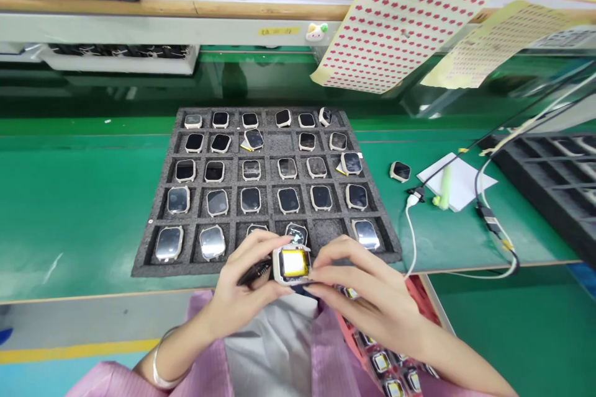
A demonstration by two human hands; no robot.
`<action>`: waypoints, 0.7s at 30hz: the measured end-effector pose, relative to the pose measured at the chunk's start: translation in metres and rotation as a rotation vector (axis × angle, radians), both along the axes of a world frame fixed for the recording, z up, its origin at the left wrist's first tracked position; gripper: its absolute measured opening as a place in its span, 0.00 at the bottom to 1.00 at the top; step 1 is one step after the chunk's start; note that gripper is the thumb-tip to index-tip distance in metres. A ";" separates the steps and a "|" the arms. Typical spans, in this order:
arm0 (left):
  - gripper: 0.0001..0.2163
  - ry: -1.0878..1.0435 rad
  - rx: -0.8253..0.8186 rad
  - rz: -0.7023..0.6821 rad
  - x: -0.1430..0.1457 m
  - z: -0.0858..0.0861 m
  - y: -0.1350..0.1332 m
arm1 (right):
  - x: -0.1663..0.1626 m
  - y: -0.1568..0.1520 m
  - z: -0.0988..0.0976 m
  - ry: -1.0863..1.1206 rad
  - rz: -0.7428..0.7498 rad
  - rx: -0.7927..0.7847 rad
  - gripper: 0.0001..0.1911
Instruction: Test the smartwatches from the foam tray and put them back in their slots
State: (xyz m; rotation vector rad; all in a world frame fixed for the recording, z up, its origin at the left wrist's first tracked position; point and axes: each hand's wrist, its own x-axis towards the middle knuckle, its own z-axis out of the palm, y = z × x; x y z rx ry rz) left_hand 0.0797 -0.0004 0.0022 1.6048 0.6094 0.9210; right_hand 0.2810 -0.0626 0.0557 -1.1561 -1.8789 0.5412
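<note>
In the head view, an opened smartwatch case [292, 263] with a light-coloured frame is held over the table's front edge. Its inside faces up and shows a bright white and yellow part. My left hand [242, 279] is closed on the case's left side. A dark, slim object [255, 272] also sits between its fingers; I cannot make out its kind. On the right edge of the same case, my right hand [372, 288] pinches with thumb and fingertips. Just beyond them lies a grey foam tray [151, 254] with smartwatches in most pockets, one with a lit screen [297, 234].
One loose watch [400, 171] lies right of the tray, near white paper [459, 183] and cables [488, 217]. Another foam tray [526, 173] stands far right. A red tray [421, 298] of watch parts is under my right arm. Sticker sheets [395, 25] hang from the shelf.
</note>
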 end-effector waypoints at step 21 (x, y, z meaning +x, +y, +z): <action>0.24 -0.140 0.114 -0.185 0.002 -0.001 -0.003 | 0.002 0.000 0.000 -0.056 0.138 0.095 0.11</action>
